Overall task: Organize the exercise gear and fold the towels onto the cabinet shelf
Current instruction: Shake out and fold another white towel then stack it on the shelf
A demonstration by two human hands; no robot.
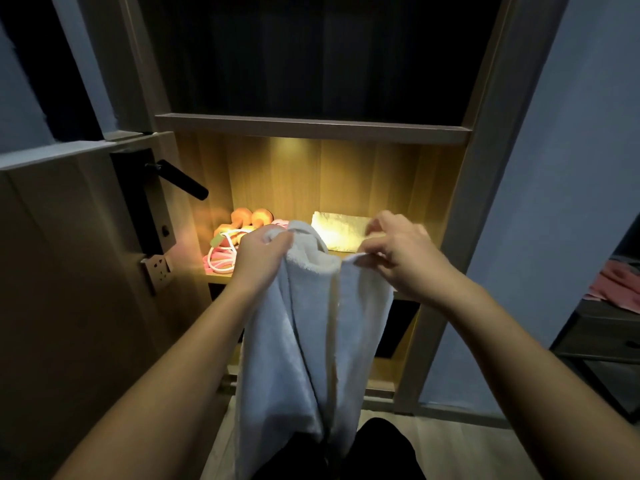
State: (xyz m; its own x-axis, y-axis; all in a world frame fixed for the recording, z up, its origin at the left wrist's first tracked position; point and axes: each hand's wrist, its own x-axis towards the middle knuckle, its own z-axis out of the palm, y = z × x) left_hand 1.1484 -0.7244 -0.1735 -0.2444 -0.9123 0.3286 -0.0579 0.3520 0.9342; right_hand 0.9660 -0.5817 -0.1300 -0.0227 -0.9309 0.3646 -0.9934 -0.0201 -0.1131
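**Towel held up before the lit shelf**

At the centre of the frame, both hands hold a pale towel (311, 341) by its top edge. It hangs in long folds toward the bottom of the frame. The left hand (263, 258) grips a bunched corner with curled fingers, and the right hand (405, 254) pinches the other corner. Behind them, on the lit cabinet shelf (217, 278), orange dumbbells (254, 218) and a pink skipping rope (221, 259) lie at left, with a folded towel (341, 232) at right.

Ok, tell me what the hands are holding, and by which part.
Both hands hold one pale towel by its top edge: the left hand grips a bunched corner, the right hand pinches the edge further along. The rest hangs free.
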